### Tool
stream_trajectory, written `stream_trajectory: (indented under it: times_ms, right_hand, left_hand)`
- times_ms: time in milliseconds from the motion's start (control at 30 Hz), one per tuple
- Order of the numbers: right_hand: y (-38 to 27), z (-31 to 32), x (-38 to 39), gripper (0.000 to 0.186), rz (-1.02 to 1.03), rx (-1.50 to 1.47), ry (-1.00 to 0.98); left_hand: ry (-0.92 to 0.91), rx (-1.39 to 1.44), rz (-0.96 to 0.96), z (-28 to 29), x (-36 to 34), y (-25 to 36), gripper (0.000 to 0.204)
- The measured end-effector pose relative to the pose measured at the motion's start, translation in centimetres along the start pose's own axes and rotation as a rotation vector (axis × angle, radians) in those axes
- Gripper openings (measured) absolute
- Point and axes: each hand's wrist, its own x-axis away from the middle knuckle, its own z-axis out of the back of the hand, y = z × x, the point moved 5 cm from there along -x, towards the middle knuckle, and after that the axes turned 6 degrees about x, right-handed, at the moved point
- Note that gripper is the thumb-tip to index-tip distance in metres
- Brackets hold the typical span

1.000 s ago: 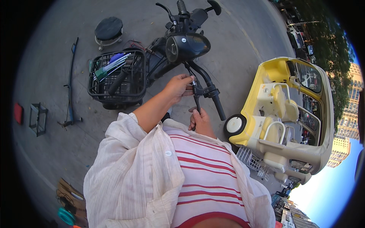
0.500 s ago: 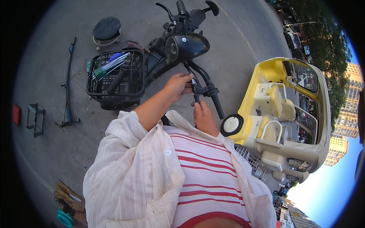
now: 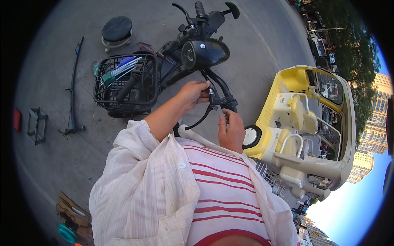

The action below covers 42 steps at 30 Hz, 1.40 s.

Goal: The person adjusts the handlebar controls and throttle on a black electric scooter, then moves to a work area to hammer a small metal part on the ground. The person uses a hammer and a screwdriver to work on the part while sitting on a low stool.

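Note:
A black electric bike with a round-nosed headlight housing (image 3: pixel 207 54) stands in front of me. My left hand (image 3: pixel 195 94) pinches the thin brake cable (image 3: pixel 208 85) where it enters the brake lever's clamp (image 3: pixel 219 99) on the near handlebar (image 3: pixel 221 83). The black brake lever (image 3: pixel 200 120) curves out free between my hands. My right hand (image 3: pixel 232 131) is closed in front of the handlebar's grip, hiding it. A small pale grey bit shows at its fingertips, too small to name. Whether the hand also presses on the grip, I cannot tell.
A black wire basket (image 3: pixel 155 88) holding white rods and a green-and-blue item is at the left. Beyond are a round black stool (image 3: pixel 117 28), a long metal pole (image 3: pixel 73 94) and a small metal frame (image 3: pixel 37 125). A yellow-and-white open vehicle (image 3: pixel 266 135) stands to the right.
My right hand has come off the brake lever and shifted right and upward, over the grip. The lever now shows along its whole curve. My left hand stays at the cable.

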Motion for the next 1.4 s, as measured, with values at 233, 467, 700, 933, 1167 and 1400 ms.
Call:
stream_trajectory:
  times_ms: [233,467,700,933,1167,1400]
  right_hand:
    - [3.8,-1.3,-4.1,0.055,-0.322,-0.076,-0.281]
    - [5.4,-2.3,-4.2,0.056,-0.281,-0.073,-0.303]
    - [5.3,-2.1,-4.6,0.051,-0.313,-0.065,-0.330]
    - [5.3,-2.2,-4.3,0.051,-0.294,-0.120,-0.291]
    - [3.1,-0.4,-4.0,0.047,-0.061,0.088,-0.016]
    - [1.8,-2.8,2.5,0.050,-0.022,-0.229,-0.056]
  left_hand:
    - [0.038,0.013,-0.043,0.0,-1.0,-0.1,0.019]
    - [0.229,0.148,-0.216,0.4,-3.7,1.0,0.012]
    - [0.188,0.282,-0.158,-0.1,-3.3,1.6,0.009]
    - [0.085,0.142,-0.077,1.4,-1.8,1.2,0.007]
    - [0.578,-0.705,-0.613,0.6,1.2,2.8,0.030]
    - [0.408,-1.422,-1.015,-2.8,3.1,3.6,0.017]
